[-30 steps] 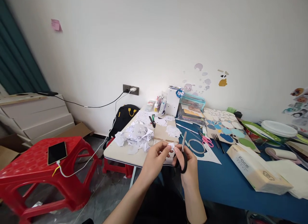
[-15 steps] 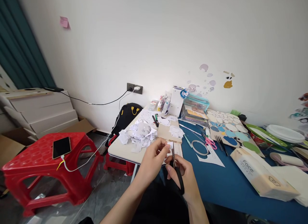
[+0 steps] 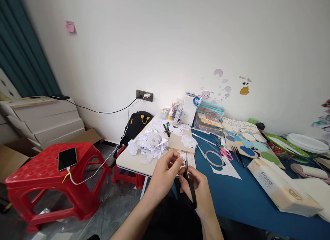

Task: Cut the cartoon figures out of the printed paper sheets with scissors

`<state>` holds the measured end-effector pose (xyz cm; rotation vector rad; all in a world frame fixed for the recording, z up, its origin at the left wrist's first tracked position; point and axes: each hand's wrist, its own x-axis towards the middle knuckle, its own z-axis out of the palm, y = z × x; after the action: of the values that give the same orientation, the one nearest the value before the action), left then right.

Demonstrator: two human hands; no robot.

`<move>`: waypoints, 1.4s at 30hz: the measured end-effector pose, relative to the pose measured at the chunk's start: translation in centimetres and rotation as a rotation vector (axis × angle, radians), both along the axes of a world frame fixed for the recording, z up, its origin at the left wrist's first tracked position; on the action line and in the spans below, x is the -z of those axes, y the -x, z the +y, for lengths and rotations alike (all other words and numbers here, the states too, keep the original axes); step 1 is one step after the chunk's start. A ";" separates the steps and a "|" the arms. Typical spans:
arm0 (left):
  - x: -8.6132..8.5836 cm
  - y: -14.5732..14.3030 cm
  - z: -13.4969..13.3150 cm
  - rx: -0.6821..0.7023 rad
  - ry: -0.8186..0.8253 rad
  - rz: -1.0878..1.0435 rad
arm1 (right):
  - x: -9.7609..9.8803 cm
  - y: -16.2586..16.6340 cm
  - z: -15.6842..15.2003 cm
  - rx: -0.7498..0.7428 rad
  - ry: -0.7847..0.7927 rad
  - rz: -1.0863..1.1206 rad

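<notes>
My right hand [image 3: 198,187] is closed round the handles of black scissors [image 3: 191,190], whose narrow blades point up and away from me. Close beside the blades, my left hand [image 3: 167,171] pinches a small piece of white paper [image 3: 183,157], mostly hidden by the fingers. Both hands hang over the near edge of the tables. Beyond them lie a beige board [image 3: 175,142] and white paper cutouts [image 3: 189,141] with printed outlines. A heap of white paper scraps [image 3: 149,143] lies to the left of the board.
Pink-handled scissors [image 3: 226,154], a clear ring [image 3: 215,159], tweezers [image 3: 237,155] and a tissue pack [image 3: 282,186] lie on the blue tabletop [image 3: 232,195]. A red stool [image 3: 46,171] with a charging phone [image 3: 67,159] stands at the left, its white cable [image 3: 103,166] running to the wall socket [image 3: 144,95].
The view has shifted very slightly. Both hands keep almost the same place and the same hold on the paper and the scissors.
</notes>
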<state>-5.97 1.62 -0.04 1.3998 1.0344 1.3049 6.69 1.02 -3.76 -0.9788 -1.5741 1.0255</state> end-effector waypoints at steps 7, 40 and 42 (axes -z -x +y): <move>0.0 0.3 0.2 -0.044 -0.043 0.039 | -0.6 -0.3 -0.3 -0.001 0.051 -0.076; 1.2 6.1 3.8 -0.249 0.000 -0.158 | -2.1 4.9 5.8 -0.307 0.103 -0.081; 1.1 6.1 3.8 -0.264 -0.002 -0.155 | -2.2 4.8 5.7 -0.312 0.111 -0.079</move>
<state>-12.10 5.37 -1.19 1.1707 1.1391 1.5798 1.88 6.70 -1.56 -0.8733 -1.7893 1.3139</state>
